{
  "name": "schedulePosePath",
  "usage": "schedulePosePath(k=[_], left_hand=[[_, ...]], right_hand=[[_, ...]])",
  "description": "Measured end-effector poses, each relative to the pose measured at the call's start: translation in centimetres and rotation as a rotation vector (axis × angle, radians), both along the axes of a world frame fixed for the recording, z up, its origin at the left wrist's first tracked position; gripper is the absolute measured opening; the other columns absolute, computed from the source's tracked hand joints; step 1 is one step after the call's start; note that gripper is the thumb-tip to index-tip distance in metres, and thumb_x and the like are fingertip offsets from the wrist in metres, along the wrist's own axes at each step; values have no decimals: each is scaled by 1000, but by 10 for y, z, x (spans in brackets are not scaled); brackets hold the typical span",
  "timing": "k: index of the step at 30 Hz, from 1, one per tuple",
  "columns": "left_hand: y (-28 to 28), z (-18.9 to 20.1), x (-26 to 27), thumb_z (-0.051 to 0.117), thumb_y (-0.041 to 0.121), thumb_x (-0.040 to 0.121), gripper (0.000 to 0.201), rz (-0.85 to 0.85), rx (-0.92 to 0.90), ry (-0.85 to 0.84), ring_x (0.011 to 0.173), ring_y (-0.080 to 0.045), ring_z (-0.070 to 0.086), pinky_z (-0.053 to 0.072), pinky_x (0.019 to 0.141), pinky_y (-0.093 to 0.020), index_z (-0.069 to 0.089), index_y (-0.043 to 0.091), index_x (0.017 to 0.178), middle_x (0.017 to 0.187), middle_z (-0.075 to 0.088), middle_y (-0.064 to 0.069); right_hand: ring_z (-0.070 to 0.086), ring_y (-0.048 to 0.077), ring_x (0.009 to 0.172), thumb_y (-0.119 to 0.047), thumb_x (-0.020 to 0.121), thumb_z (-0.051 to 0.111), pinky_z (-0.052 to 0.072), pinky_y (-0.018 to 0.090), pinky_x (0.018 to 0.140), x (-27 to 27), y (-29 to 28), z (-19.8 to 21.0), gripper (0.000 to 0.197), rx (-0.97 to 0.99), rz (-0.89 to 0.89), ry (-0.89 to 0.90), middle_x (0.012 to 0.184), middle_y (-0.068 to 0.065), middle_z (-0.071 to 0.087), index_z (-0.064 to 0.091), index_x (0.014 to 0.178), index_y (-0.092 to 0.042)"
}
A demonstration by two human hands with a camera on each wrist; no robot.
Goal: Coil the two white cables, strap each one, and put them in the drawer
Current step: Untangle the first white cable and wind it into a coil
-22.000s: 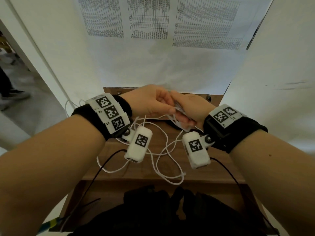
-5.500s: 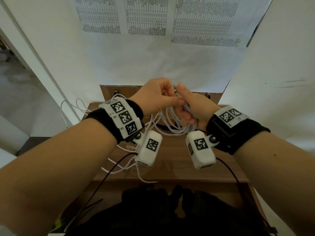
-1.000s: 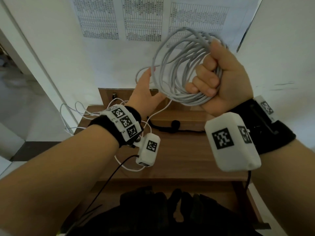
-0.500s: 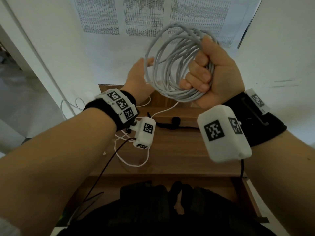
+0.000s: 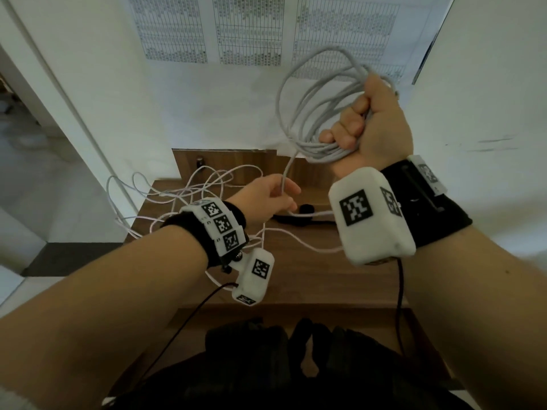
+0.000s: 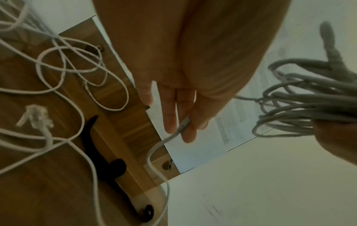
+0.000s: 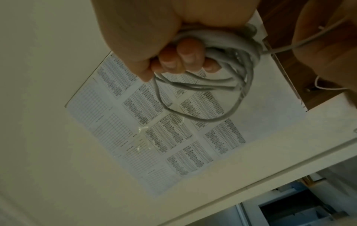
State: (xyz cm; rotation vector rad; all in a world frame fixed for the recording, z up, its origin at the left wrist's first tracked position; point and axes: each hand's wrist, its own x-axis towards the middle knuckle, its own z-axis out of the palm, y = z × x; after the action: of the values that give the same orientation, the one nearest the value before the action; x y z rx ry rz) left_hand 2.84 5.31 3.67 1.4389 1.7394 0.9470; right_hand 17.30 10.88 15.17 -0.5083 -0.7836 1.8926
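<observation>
Right hand is raised, fingers curled tight round the grey-white cable coil, loops bunched in the fist. Left hand is lower, above the wooden desk, fingers pinching the free tail that runs up to the coil. The second white cable lies loose and tangled on the desk's left side, a black strap beside it. Drawer not identifiable. Risk: loops are uneven, so a slack right grip could let them spring apart; the tail may snag the tangled cable.
</observation>
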Motion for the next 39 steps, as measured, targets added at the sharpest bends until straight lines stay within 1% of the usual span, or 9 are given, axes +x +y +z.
schedulePosePath(k=[8, 10, 13, 16, 20, 25, 29, 33, 39], left_hand=[[-21, -7, 13, 52, 20, 97, 12, -108, -165, 38, 84, -4, 66, 49, 83, -28, 57, 30, 99, 84, 73, 10], [-26, -7, 16, 43, 20, 100, 16, -134, -191, 42, 74, 5, 63, 43, 75, -20, 55, 30, 106, 79, 72, 9], [-26, -4, 17, 38, 22, 102, 26, -145, -188, 40, 77, -6, 65, 48, 85, -24, 53, 31, 121, 73, 65, 6], [-24, 1, 18, 37, 27, 103, 33, -212, -184, 69, 69, -4, 58, 54, 77, -26, 47, 36, 132, 83, 60, 2], [-23, 13, 23, 39, 29, 103, 33, -271, -156, 107, 71, 11, 56, 48, 67, -17, 47, 37, 134, 104, 59, 21], [-16, 31, 21, 43, 27, 102, 38, -301, -37, 157, 116, 1, 51, 38, 90, -9, 49, 28, 139, 131, 56, 14], [-9, 36, 18, 46, 25, 100, 32, -332, -11, 215, 113, -4, 55, 41, 99, -24, 56, 24, 131, 123, 61, 11], [-8, 35, 17, 53, 24, 97, 20, -310, 2, 174, 104, -10, 63, 48, 97, -35, 66, 27, 112, 110, 69, 5], [-6, 40, 13, 70, 21, 86, 4, -164, 119, 128, 74, -7, 62, 51, 72, -24, 67, 19, 85, 83, 67, 2]], right_hand=[[32, 15, 36, -39, 97, 53, 38, 25, 48, 8, 15, 3, 49, -31, -242, -33, 43, 0, 36, 39, 55, -18], [35, 17, 37, -43, 96, 54, 40, 29, 51, 11, 20, 3, 51, -26, -334, -150, 44, 1, 38, 39, 54, -18], [40, 17, 39, -51, 95, 50, 42, 29, 52, 12, 26, -5, 56, -10, -445, -371, 41, 0, 42, 41, 51, -17], [44, 17, 39, -63, 93, 42, 41, 23, 46, 11, 25, -14, 65, 66, -503, -568, 44, 1, 47, 42, 47, -18], [48, 15, 40, -62, 93, 43, 43, 18, 40, 5, 24, -31, 58, 191, -519, -629, 50, 4, 50, 49, 62, -12], [52, 14, 41, -65, 87, 52, 44, 22, 42, 1, 32, -59, 62, 432, -438, -851, 55, 7, 55, 57, 83, -3], [63, 23, 64, -69, 83, 52, 52, 34, 63, 1, 34, -80, 70, 676, -315, -1089, 70, 6, 63, 60, 95, -1], [55, 24, 56, -60, 90, 51, 48, 38, 58, 2, 30, -87, 60, 826, -156, -1171, 59, 6, 55, 55, 71, -3], [52, 14, 47, -57, 100, 23, 43, 28, 57, 4, 19, -81, 72, 838, 123, -1225, 51, 6, 55, 55, 58, -7]])
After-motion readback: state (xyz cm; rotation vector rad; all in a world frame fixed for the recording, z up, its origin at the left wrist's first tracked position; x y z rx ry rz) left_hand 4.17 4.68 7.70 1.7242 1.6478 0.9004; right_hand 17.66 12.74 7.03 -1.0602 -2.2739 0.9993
